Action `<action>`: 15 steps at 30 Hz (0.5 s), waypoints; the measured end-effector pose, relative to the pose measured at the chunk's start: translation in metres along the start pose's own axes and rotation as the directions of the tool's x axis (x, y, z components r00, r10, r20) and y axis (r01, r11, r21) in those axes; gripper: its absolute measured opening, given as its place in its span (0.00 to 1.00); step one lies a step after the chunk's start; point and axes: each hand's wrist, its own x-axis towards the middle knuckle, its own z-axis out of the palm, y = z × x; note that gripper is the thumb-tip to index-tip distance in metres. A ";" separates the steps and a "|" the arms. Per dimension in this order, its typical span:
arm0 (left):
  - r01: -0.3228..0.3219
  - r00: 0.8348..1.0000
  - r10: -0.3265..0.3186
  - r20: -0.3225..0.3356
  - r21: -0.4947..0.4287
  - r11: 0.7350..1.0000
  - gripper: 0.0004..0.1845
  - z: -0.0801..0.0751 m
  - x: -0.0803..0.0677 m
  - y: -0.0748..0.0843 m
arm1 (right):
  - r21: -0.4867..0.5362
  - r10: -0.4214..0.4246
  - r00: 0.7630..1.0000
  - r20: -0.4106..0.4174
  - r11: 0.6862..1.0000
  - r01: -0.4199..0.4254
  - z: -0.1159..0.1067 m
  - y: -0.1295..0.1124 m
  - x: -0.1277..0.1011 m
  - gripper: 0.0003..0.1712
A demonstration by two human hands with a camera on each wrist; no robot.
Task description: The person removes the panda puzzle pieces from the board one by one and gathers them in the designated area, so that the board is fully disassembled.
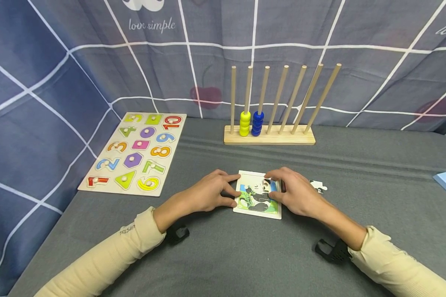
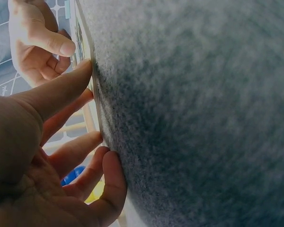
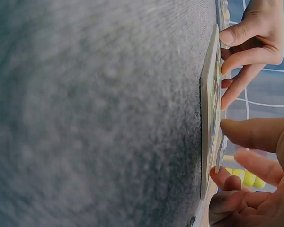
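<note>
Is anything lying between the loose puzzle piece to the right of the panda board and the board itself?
Only the right hand. It rests on the panda puzzle board, covering its right edge, and the loose piece lies just beyond that hand on the grey cloth. Nothing else lies between them.
</note>
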 end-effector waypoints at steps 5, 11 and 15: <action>0.003 1.000 -0.003 0.000 -0.001 1.000 0.18 0.000 0.000 -0.001 | 0.007 0.015 1.000 -0.016 1.000 -0.015 -0.001 0.000 -0.001 0.24; -0.016 1.000 0.016 -0.011 0.006 1.000 0.17 0.001 -0.001 -0.002 | 0.014 0.020 0.999 -0.035 1.000 -0.019 -0.005 0.001 -0.006 0.21; -0.022 1.000 0.022 -0.010 0.014 1.000 0.17 0.000 0.000 0.000 | 0.025 0.013 0.999 -0.042 1.000 -0.012 -0.010 0.004 -0.011 0.20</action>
